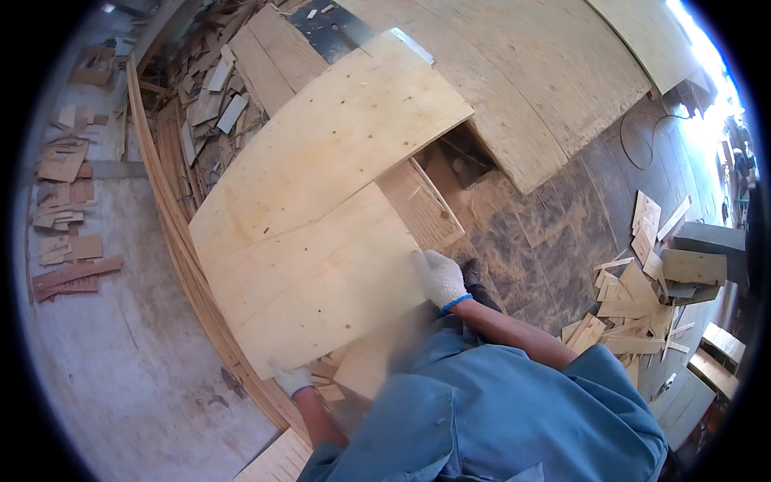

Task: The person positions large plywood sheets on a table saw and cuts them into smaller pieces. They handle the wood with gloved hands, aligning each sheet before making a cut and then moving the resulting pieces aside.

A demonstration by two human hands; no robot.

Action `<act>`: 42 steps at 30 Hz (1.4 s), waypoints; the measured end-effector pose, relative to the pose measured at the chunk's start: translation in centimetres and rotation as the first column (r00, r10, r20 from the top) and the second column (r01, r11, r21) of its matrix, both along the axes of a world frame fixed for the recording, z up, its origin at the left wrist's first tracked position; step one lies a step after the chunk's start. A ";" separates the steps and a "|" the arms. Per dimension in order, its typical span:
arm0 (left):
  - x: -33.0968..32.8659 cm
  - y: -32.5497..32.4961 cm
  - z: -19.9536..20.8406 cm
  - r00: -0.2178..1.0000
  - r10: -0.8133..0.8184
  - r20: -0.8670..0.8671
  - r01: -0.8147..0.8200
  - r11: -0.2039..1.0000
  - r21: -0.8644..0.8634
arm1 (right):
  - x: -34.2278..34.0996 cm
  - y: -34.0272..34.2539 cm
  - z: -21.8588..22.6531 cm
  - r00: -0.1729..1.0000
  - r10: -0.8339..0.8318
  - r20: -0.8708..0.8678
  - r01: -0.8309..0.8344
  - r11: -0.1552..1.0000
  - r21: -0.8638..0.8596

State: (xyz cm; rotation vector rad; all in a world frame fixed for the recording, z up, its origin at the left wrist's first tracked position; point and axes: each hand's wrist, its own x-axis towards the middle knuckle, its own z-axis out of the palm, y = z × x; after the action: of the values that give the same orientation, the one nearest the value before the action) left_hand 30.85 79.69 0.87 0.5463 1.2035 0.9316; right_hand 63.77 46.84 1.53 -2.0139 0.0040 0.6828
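Note:
A pale plywood sheet [321, 281] with small knots lies tilted before me. My left hand [291, 377], in a white knitted glove, is closed on its near left corner. At its right edge my right hand [442, 277], gloved in white with a blue cuff band, grips it too; the fingers beneath are hidden. Just beyond, along a thin seam, rests another pale plywood sheet [345, 120]. Beside their right ends shows a smaller wooden board [418, 205]. Part of the near sheet is blurred close to my body.
A large worn plywood platform [514, 88] stands at the far right. Offcuts [634, 297] are heaped on the right of the sawdust-covered floor [522, 241]. Long thin strips [165, 193] run along the left, beside a scrap pile [213, 104]. Small board stacks [68, 217] line the far left.

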 end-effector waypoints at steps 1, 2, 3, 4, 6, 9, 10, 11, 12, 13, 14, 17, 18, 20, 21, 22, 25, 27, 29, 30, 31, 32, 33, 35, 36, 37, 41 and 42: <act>-0.4 0.0 -0.6 0.999 0.001 -0.035 0.000 0.999 0.037 | 0.2 0.2 0.1 1.000 0.008 -0.009 -0.008 1.000 -0.008; -0.1 -0.3 -0.8 0.998 0.001 -0.071 0.004 0.998 0.068 | 0.5 0.1 0.1 1.000 0.014 -0.017 -0.014 1.000 -0.021; 0.1 -0.4 -0.7 0.999 -0.012 -0.053 0.013 1.000 0.021 | 0.8 0.1 0.1 0.999 0.020 -0.025 -0.021 0.999 -0.035; 0.5 -0.1 -0.3 0.999 -0.024 -0.035 0.023 0.999 -0.025 | 1.3 0.2 -0.3 0.998 0.063 -0.016 -0.064 0.996 -0.054; 1.6 0.3 0.6 1.000 -0.023 -0.013 0.022 0.998 -0.066 | 1.8 0.7 -1.4 0.989 0.147 -0.007 -0.147 0.985 -0.088; 3.2 0.9 1.0 1.000 -0.012 0.005 0.012 0.998 -0.054 | 2.5 1.6 -2.1 0.991 0.132 0.010 -0.132 0.989 -0.064; 3.6 1.0 1.2 1.000 -0.026 0.008 0.026 0.998 -0.049 | 2.7 1.9 -2.1 0.995 0.103 0.013 -0.102 0.994 -0.045; 4.0 1.2 1.3 0.999 -0.042 0.011 0.042 0.998 -0.045 | 3.1 2.3 -1.8 0.997 0.072 0.016 -0.072 0.997 -0.027; 4.2 1.5 1.2 0.999 -0.039 0.002 0.039 0.999 -0.036 | 3.5 2.6 -1.5 0.999 0.041 0.017 -0.041 0.999 -0.008; 4.4 1.9 1.0 0.999 -0.037 -0.008 0.037 0.999 -0.027 | 3.9 2.8 -1.1 0.998 0.054 0.023 -0.054 0.998 -0.010; 4.6 2.3 0.7 0.999 -0.037 -0.017 0.037 0.999 -0.019 | 4.4 3.0 -0.6 0.997 0.065 0.029 -0.065 0.998 -0.012; 4.3 3.9 -0.1 0.999 -0.050 0.005 0.051 0.997 -0.057 | 4.9 3.4 -0.3 0.999 0.049 0.018 -0.049 0.999 0.022; 4.4 4.0 -0.2 0.999 -0.047 0.009 0.048 0.997 -0.059 | 5.0 3.6 -0.3 0.999 0.035 0.010 -0.035 0.999 0.039; 4.5 4.1 -0.1 0.999 -0.037 0.015 0.038 0.997 -0.060 | 5.4 3.8 -0.1 0.999 0.031 -0.040 -0.030 0.999 0.029; 4.3 4.3 -0.2 0.999 -0.041 -0.007 0.041 0.999 -0.031 | 5.6 3.9 0.1 0.997 0.031 -0.066 -0.030 0.999 0.025; 3.9 4.5 -0.6 0.999 -0.045 -0.029 0.045 0.999 -0.002 | 5.9 4.0 0.5 0.995 0.079 -0.066 -0.079 0.997 0.003; 6.2 3.8 0.6 0.999 -0.007 -0.048 0.006 0.999 -0.037 | 6.6 4.0 1.0 0.991 0.119 -0.056 -0.121 0.992 -0.045; 7.1 3.9 1.2 0.998 0.005 -0.062 -0.008 0.999 -0.051 | 6.4 4.7 -0.5 0.999 0.025 -0.040 -0.026 0.999 -0.040; 6.7 4.7 0.7 0.996 -0.011 -0.087 0.009 1.000 -0.028 | 6.4 5.1 -1.8 0.998 0.054 0.032 -0.054 0.998 -0.017; 6.6 4.9 0.7 0.996 -0.033 -0.079 0.031 0.999 -0.027 | 6.5 5.3 -2.1 0.995 0.068 0.070 -0.068 0.998 -0.007; 6.6 5.1 0.6 0.996 -0.056 -0.071 0.054 0.998 -0.026 | 6.6 5.4 -2.4 0.995 0.073 0.061 -0.072 0.997 -0.021; 6.7 5.2 0.6 0.995 -0.077 -0.063 0.075 0.997 -0.024 | 7.0 5.6 -1.9 0.996 0.079 0.051 -0.077 0.996 -0.035; 6.9 5.3 0.6 0.997 -0.053 -0.064 0.051 0.998 -0.023 | 7.3 5.8 -1.6 0.996 0.085 0.041 -0.083 0.995 -0.049; 7.5 5.7 0.2 0.998 -0.005 -0.064 0.004 1.000 -0.020 | 7.5 6.3 -3.0 0.974 0.179 0.136 -0.167 0.981 -0.095; 7.7 5.9 0.2 0.998 -0.002 -0.066 0.001 1.000 -0.012 | 7.6 6.5 -3.5 0.957 0.226 0.181 -0.206 0.971 -0.122; 7.9 6.2 0.1 0.998 0.001 -0.069 -0.002 1.000 -0.004 | 7.7 6.6 -4.0 0.963 0.225 0.146 -0.210 0.972 -0.109; 7.9 7.5 -0.4 0.997 -0.013 -0.081 0.015 1.000 0.026 | 8.8 7.3 -3.3 0.970 0.223 0.094 -0.216 0.973 -0.085; 8.1 7.7 -0.4 0.997 -0.015 -0.073 0.017 0.999 0.028 | 9.0 7.5 -3.2 0.970 0.222 0.103 -0.213 0.973 -0.086</act>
State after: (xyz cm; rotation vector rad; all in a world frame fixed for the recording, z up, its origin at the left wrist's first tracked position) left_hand 38.95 87.39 0.52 0.6163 1.2505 0.9231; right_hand 72.75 54.37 -1.65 -2.1424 -0.2657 0.7143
